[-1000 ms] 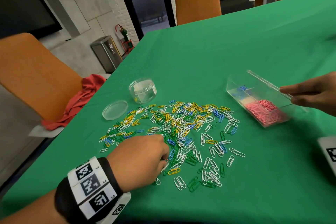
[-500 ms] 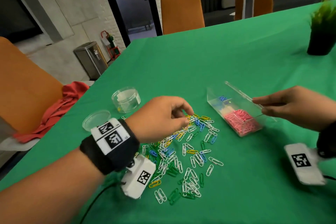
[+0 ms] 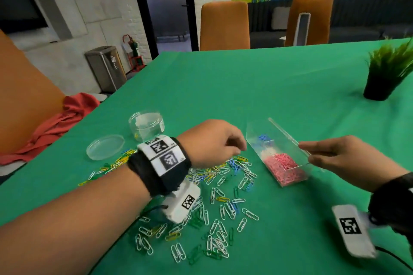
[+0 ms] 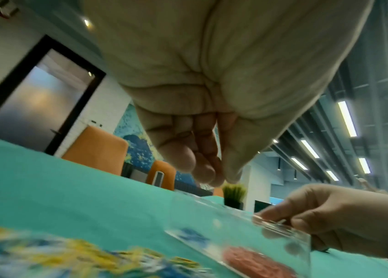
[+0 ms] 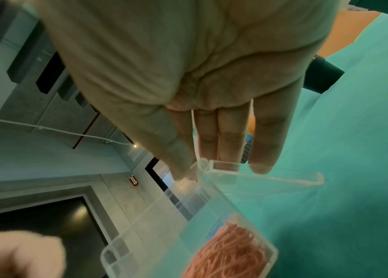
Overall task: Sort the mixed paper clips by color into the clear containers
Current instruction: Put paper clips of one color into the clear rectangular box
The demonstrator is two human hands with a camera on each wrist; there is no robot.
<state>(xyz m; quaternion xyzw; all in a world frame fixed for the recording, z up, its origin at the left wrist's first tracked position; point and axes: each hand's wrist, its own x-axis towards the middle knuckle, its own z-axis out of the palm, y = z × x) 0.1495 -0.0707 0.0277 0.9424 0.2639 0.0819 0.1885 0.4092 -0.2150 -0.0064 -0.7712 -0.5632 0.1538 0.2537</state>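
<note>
Left hand point(image 3: 210, 143), fingers pinched together on contents I cannot see, hovers just at nine o'clock of the clear box point(image 3: 278, 152), long axis eleven-to-five, right hand point(image 3: 348, 158) gripping its four-o'clock rim

The worktop point(image 3: 279, 78) is covered with a green cloth. On it lie a spread of mixed paper clips point(image 3: 221, 205), a clear rectangular box point(image 3: 257, 138) with pink clips, a round clear jar point(image 3: 146, 125) and its flat lid point(image 3: 105, 146). A small potted plant point(image 3: 386, 73) stands far to the right.
</note>
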